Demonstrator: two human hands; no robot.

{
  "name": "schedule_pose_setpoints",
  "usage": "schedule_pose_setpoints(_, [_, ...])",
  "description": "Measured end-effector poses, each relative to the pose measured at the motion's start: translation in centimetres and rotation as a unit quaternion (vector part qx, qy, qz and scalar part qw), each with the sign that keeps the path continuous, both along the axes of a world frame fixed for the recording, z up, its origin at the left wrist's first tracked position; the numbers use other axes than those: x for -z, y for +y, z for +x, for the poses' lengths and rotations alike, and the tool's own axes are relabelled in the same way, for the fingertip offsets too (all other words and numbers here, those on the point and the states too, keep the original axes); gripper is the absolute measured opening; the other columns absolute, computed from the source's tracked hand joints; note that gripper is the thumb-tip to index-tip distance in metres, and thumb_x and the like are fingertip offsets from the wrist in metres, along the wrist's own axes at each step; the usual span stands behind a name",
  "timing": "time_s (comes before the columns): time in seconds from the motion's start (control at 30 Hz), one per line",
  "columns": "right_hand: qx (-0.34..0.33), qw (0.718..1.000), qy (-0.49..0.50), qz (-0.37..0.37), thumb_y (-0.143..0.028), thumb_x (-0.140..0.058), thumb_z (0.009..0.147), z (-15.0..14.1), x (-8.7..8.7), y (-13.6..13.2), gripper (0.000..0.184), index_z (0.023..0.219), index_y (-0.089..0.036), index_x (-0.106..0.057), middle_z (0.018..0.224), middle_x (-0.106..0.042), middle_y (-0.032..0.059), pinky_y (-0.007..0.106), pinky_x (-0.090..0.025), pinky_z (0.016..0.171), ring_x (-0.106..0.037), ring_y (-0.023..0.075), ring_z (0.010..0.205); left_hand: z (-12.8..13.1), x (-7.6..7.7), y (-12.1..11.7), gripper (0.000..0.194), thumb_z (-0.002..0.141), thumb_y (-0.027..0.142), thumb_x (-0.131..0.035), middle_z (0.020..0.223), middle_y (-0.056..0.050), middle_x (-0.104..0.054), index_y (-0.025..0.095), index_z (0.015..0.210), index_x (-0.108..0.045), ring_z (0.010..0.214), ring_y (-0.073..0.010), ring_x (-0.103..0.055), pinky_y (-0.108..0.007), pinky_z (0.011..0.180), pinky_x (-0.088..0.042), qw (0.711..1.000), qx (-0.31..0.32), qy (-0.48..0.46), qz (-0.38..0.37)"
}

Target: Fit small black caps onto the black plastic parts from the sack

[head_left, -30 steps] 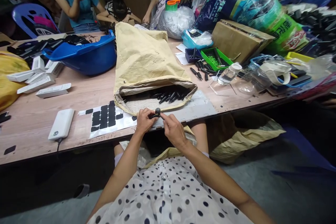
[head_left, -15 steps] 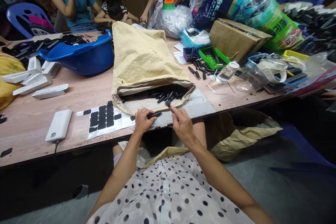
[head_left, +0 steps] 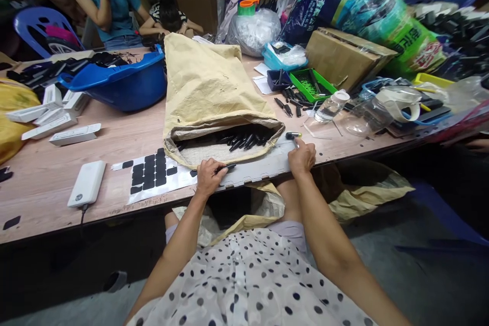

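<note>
My left hand (head_left: 208, 175) rests at the table's front edge with its fingers closed on a thin black stick-like part (head_left: 226, 167). My right hand (head_left: 302, 157) has reached to the right and pinches something small beside a short black piece with a yellow-green tip (head_left: 293, 135) that lies on the table. In front of both hands lies a tan paper sack (head_left: 212, 94) on its side, its mouth open toward me, with several black parts (head_left: 244, 140) inside. A white sheet with black adhesive pads (head_left: 152, 173) lies left of my left hand.
A white power bank (head_left: 87, 183) with a cable sits at front left. A blue basin (head_left: 114, 81), white boxes (head_left: 71, 135), a green tray (head_left: 309, 84), a plastic bottle (head_left: 331, 107) and a cardboard box (head_left: 346, 56) crowd the table. Other people sit at the far side.
My right hand left my left hand, passed the sack's mouth, and moved right to the table beside the sack. My left hand stayed put, still holding the black part.
</note>
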State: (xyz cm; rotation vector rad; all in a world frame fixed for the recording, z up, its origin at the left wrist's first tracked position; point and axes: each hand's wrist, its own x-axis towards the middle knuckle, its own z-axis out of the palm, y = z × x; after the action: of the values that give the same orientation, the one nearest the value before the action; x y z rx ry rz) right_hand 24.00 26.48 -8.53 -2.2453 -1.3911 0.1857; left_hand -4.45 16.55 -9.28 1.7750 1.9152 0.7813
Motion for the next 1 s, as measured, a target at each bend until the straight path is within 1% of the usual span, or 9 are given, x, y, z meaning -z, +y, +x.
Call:
schedule_pose_setpoints(0.17, [-0.012,0.997,-0.069,0.012,-0.013,-0.040,0.091,-1.0,0.3,-0.4,0.048,0.130,-0.018,-0.067,0.108,-0.052,0.0161,0.037,-0.038,0.080,-0.050,0.0290,0.102,-0.2,0.2,0.1,0.019,0.088,0.036,-0.061,0.091,-0.005,-0.065,0.028,0.095,-0.078,0.096,-0.0238,-0.053,-0.040,0.090,-0.040,1.000,0.002,-0.005,0.000])
schedule_pose_setpoints(0.3, [-0.027,0.993,-0.115,0.006,-0.016,-0.036,0.096,-1.5,0.1,-0.7,0.045,0.131,-0.014,-0.064,0.111,-0.052,0.0193,0.038,-0.038,0.080,-0.048,0.0301,0.103,-0.3,-0.3,-0.2,0.020,0.088,0.037,-0.061,0.089,-0.005,-0.065,0.027,0.094,-0.077,0.095,-0.0236,-0.052,-0.040,0.089,-0.040,1.000,0.008,-0.008,0.013])
schedule_pose_setpoints(0.5, [-0.038,0.993,-0.113,-0.015,-0.016,-0.032,0.097,-1.8,-0.4,-0.9,0.047,0.134,-0.012,-0.061,0.116,-0.052,0.0214,0.041,-0.037,0.083,-0.048,0.0316,0.105,1.1,-0.8,-5.1,0.023,0.089,0.041,-0.059,0.095,-0.007,-0.064,0.025,0.093,-0.076,0.097,-0.0238,-0.053,-0.041,0.093,-0.039,0.991,0.104,0.014,0.088])
schedule_pose_setpoints(0.57, [-0.043,0.993,-0.112,-0.012,-0.016,-0.033,0.097,-1.8,-0.4,-0.9,0.046,0.133,-0.012,-0.061,0.116,-0.052,0.0220,0.041,-0.037,0.083,-0.048,0.0313,0.104,2.0,-0.5,-6.5,0.021,0.084,0.042,-0.064,0.099,-0.008,-0.064,0.025,0.092,-0.075,0.100,-0.0253,-0.053,-0.042,0.093,-0.039,0.988,0.113,0.033,0.096])
schedule_pose_setpoints(0.63, [-0.044,0.993,-0.113,-0.015,-0.016,-0.033,0.097,-1.7,-0.3,-0.9,0.047,0.135,-0.012,-0.060,0.117,-0.051,0.0223,0.042,-0.037,0.083,-0.048,0.0312,0.104,2.9,-0.4,-6.5,0.022,0.082,0.042,-0.067,0.102,-0.009,-0.064,0.025,0.094,-0.075,0.101,-0.0262,-0.053,-0.042,0.093,-0.039,0.990,0.099,0.041,0.091])
schedule_pose_setpoints(0.7, [-0.043,0.993,-0.113,-0.014,-0.016,-0.032,0.097,-1.7,-0.2,-0.9,0.047,0.135,-0.013,-0.060,0.117,-0.052,0.0222,0.041,-0.037,0.082,-0.048,0.0314,0.104,3.4,-0.7,-4.8,0.022,0.086,0.041,-0.063,0.102,-0.008,-0.065,0.024,0.097,-0.074,0.101,-0.0261,-0.053,-0.042,0.092,-0.039,0.994,0.055,0.037,0.089])
schedule_pose_setpoints(0.83, [-0.047,0.993,-0.111,0.003,-0.017,-0.033,0.097,-1.8,-0.2,-1.0,0.047,0.133,-0.012,-0.062,0.116,-0.053,0.0223,0.041,-0.037,0.080,-0.048,0.0316,0.103,3.0,-1.8,1.8,0.026,0.097,0.034,-0.050,0.103,-0.010,-0.065,0.023,0.106,-0.071,0.102,-0.0278,-0.052,-0.043,0.092,-0.039,0.991,-0.089,0.024,0.100])
schedule_pose_setpoints(0.93, [-0.049,0.993,-0.111,-0.008,-0.016,-0.034,0.097,-2.0,-0.3,-1.0,0.047,0.134,-0.012,-0.061,0.117,-0.054,0.0221,0.041,-0.037,0.081,-0.049,0.0317,0.103,2.1,-2.0,6.2,0.021,0.089,0.025,-0.059,0.113,-0.012,-0.064,0.022,0.108,-0.070,0.108,-0.0320,-0.050,-0.047,0.093,-0.039,0.987,-0.139,0.042,0.072])
schedule_pose_setpoints(1.0, [-0.049,0.993,-0.109,-0.012,-0.016,-0.035,0.097,-2.2,-0.4,-1.1,0.047,0.135,-0.013,-0.061,0.118,-0.054,0.0219,0.041,-0.037,0.081,-0.050,0.0317,0.103,1.6,-1.7,7.9,0.019,0.084,0.022,-0.064,0.111,-0.013,-0.063,0.021,0.102,-0.070,0.110,-0.0345,-0.049,-0.048,0.093,-0.039,0.985,-0.153,0.062,0.054])
